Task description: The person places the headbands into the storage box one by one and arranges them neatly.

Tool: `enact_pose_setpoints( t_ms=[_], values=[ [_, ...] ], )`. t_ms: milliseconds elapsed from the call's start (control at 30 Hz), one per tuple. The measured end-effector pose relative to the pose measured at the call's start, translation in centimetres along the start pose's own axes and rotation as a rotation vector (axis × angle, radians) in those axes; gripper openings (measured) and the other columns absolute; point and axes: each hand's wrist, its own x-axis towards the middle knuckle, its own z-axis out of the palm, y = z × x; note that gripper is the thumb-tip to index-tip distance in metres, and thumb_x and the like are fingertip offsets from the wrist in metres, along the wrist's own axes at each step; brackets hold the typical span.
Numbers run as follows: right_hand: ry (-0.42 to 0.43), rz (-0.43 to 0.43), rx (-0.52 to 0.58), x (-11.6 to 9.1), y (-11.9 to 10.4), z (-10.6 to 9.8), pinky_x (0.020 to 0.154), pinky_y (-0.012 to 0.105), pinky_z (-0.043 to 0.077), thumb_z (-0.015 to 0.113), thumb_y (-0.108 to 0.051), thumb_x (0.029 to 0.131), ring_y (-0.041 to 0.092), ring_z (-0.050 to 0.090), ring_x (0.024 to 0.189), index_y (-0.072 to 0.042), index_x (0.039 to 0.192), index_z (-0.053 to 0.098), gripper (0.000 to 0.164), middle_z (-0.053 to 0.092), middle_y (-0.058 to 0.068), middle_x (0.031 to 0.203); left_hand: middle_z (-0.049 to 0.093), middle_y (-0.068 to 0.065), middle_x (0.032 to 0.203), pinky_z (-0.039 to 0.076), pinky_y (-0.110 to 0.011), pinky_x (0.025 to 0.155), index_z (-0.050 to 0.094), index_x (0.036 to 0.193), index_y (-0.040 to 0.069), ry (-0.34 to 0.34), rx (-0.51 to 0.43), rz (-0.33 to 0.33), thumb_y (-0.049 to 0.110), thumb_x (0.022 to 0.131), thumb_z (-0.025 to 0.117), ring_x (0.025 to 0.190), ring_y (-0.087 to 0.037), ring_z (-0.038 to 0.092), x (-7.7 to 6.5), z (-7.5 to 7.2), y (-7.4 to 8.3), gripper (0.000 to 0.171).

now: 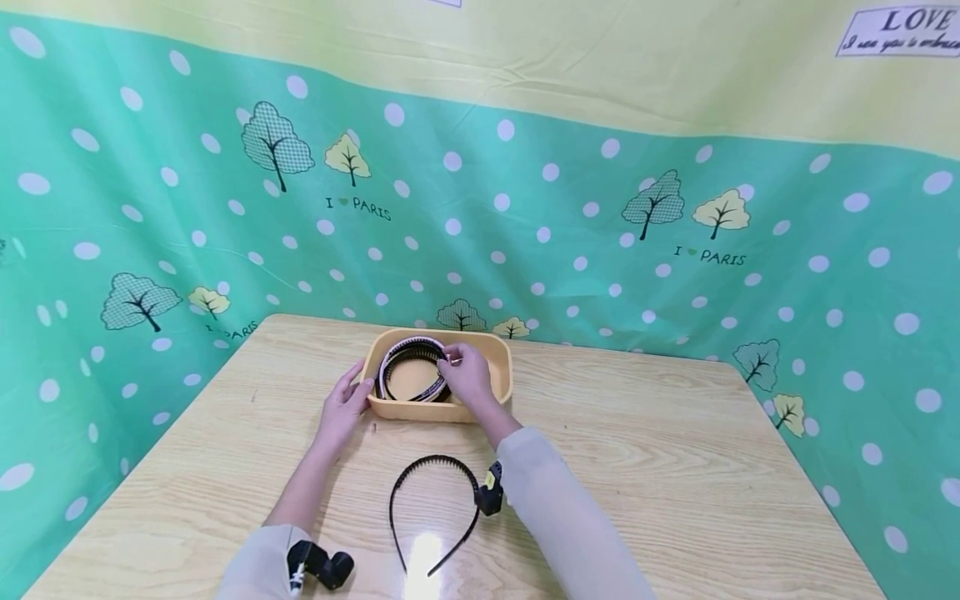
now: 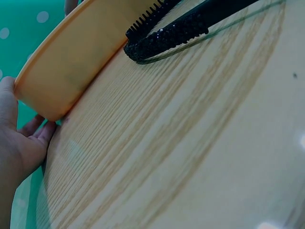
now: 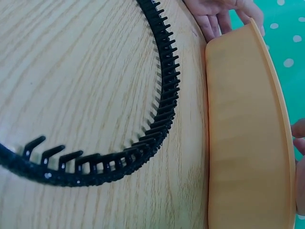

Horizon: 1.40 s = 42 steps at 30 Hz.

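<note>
Several headbands [image 1: 386, 367], dark ones and a pale pink one, lie nested in the left part of a yellow-orange plastic bin [image 1: 501, 367]. My right hand [image 1: 471, 377] reaches over the bin's near wall and pinches the right side of the nested headbands; its fingertips are partly hidden. At the bin's left end, my left hand [image 1: 345, 408] holds the corner, thumb by the rim and fingers along the end wall. In the right wrist view, a black toothed headband [image 3: 167, 81] lies on the table in front of the bin, touched by neither hand.
The bin stands near the back edge of the light wood table [image 1: 660, 450]. A green and yellow printed cloth [image 1: 525, 242] hangs behind and beside it. The loose headband lies between my forearms.
</note>
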Motion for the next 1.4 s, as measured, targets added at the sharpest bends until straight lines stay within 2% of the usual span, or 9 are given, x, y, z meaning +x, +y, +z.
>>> enact_pose_setpoints(
  t_ms=[267,467,633,667,867,900,1200,1400],
  values=[
    [0.027,-0.018,0.007,0.2,0.1,0.1,0.071,0.021,0.056,0.063,-0.017,0.087,0.017,0.06,0.088,-0.009,0.112,0.063,0.026,0.063,0.006,0.103,0.044,-0.026,0.139,0.051,-0.009,0.081,0.031,0.147,0.02,0.001,0.0,0.001,0.031,0.097,0.049,0.099,-0.004,0.059,0.0,0.1,0.0,0.054],
    [0.043,-0.031,-0.004,0.2,0.0,0.0,0.069,0.02,0.055,0.063,-0.017,0.088,0.016,0.06,0.085,-0.008,0.111,0.063,0.025,0.063,0.006,0.101,0.042,-0.025,0.141,0.051,-0.009,0.083,0.03,0.147,0.021,-0.004,-0.001,-0.006,0.032,0.098,0.049,0.115,-0.021,0.055,0.1,0.1,0.0,0.054],
    [0.046,-0.032,-0.006,0.0,-0.2,-0.3,0.067,0.02,0.054,0.062,-0.017,0.088,0.016,0.059,0.084,-0.008,0.112,0.063,0.025,0.063,0.007,0.103,0.042,-0.023,0.142,0.051,-0.01,0.085,0.029,0.147,0.022,-0.004,-0.002,-0.017,0.033,0.097,0.049,0.12,-0.025,0.052,0.1,0.1,-0.1,0.055],
    [0.045,-0.03,-0.008,0.0,-0.2,-0.3,0.067,0.021,0.054,0.062,-0.017,0.088,0.016,0.059,0.084,-0.008,0.112,0.063,0.026,0.063,0.007,0.104,0.042,-0.022,0.142,0.051,-0.01,0.085,0.029,0.147,0.022,-0.003,-0.003,-0.018,0.033,0.097,0.049,0.118,-0.021,0.054,0.1,0.1,-0.1,0.055],
    [0.037,-0.039,-0.012,0.1,-0.1,-0.6,0.071,0.023,0.055,0.063,-0.019,0.088,0.017,0.059,0.086,-0.008,0.113,0.064,0.028,0.062,0.008,0.108,0.042,-0.022,0.142,0.051,-0.011,0.085,0.03,0.147,0.021,0.0,0.001,-0.017,0.035,0.096,0.05,0.115,-0.017,0.055,0.1,0.0,-0.2,0.056],
    [0.037,-0.042,-0.012,0.1,-0.1,-0.6,0.071,0.023,0.055,0.063,-0.019,0.088,0.017,0.059,0.086,-0.008,0.113,0.064,0.028,0.062,0.009,0.108,0.042,-0.022,0.142,0.051,-0.011,0.085,0.03,0.147,0.021,0.0,0.002,-0.016,0.035,0.096,0.05,0.117,-0.02,0.054,0.1,0.0,-0.1,0.056],
    [0.017,-0.054,-0.014,-0.2,-0.2,-1.0,0.072,0.023,0.054,0.064,-0.022,0.087,0.016,0.058,0.086,-0.01,0.113,0.063,0.029,0.062,0.008,0.108,0.044,-0.025,0.139,0.051,-0.009,0.083,0.031,0.147,0.022,0.001,-0.026,-0.009,0.031,0.097,0.05,0.095,0.003,0.059,0.0,0.0,0.0,0.054],
    [0.0,-0.083,-0.026,-0.5,-0.5,-1.3,0.07,0.022,0.054,0.065,-0.022,0.086,0.015,0.059,0.082,-0.009,0.112,0.064,0.029,0.062,0.007,0.106,0.044,-0.026,0.14,0.051,-0.009,0.082,0.031,0.147,0.02,0.005,-0.034,-0.007,0.032,0.097,0.051,0.091,0.007,0.058,0.2,0.0,-0.3,0.055]
  ],
)
